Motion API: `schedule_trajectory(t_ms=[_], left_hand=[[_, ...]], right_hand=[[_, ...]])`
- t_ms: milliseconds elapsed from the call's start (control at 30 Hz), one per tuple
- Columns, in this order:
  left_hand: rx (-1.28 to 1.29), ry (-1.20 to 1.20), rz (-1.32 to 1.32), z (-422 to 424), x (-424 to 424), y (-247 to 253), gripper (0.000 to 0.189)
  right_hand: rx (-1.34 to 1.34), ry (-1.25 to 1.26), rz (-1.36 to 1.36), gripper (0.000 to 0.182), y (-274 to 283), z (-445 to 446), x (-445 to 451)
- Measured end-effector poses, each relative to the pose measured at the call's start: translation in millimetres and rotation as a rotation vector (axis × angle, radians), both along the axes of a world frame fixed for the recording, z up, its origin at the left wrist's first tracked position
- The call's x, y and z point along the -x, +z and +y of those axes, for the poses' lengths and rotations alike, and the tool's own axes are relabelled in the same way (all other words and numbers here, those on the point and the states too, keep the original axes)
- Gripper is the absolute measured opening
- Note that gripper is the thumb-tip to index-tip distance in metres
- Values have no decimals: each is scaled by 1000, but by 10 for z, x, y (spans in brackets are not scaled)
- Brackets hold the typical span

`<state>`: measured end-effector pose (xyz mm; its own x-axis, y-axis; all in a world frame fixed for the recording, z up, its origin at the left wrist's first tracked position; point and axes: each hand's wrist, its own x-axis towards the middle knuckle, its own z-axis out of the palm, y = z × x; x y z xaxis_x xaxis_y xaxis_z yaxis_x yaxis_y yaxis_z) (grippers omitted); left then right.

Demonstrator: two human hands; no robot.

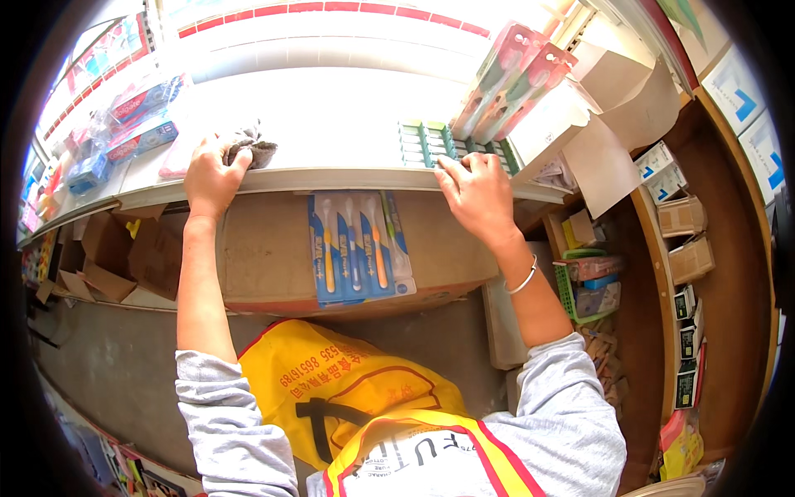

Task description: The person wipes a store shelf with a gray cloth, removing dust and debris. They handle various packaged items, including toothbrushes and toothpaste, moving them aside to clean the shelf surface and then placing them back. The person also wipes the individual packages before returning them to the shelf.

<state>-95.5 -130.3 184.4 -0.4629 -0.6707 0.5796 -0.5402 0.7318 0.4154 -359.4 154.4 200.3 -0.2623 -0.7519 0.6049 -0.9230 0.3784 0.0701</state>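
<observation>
On the left of the white shelf (pixel 335 118), my left hand (pixel 214 168) is closed around a crumpled dark grey cloth (pixel 251 146). The cloth rests on the shelf top near its front edge. My right hand (pixel 478 192) is at that edge farther right, its fingertips touching a row of green-and-white small packs (pixel 428 143); whether it grips them is hidden by the fingers. Behind that hand, tall pink toothbrush packs (pixel 515 87) stand upright on the shelf. Colgate toothpaste boxes (pixel 143 136) in clear wrap are stacked left of my left hand.
Carded toothbrushes (pixel 357 248) lie on a large cardboard box (pixel 267 248) below the shelf. An opened white carton (pixel 553 130) stands at the right end, its flap overhanging. Open cardboard boxes (pixel 124 248) sit lower left. A green basket (pixel 568 286) and wooden shelving (pixel 658 292) are at right.
</observation>
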Motion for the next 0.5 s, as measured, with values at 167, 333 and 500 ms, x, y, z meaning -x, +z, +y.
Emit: schedule_trajectory(t_ms=[167,333,500], left_hand=[[-83,2,-44,128,83,79,35],[-889,-489,636,-105,-255,226,35],[-1037,-473,979,126,202,733,36]], right_hand=[[62,27,9,25,-93,44,45],[253,148,-51,30,-191,38,47],[381,327,-204,19,-692,452,40]])
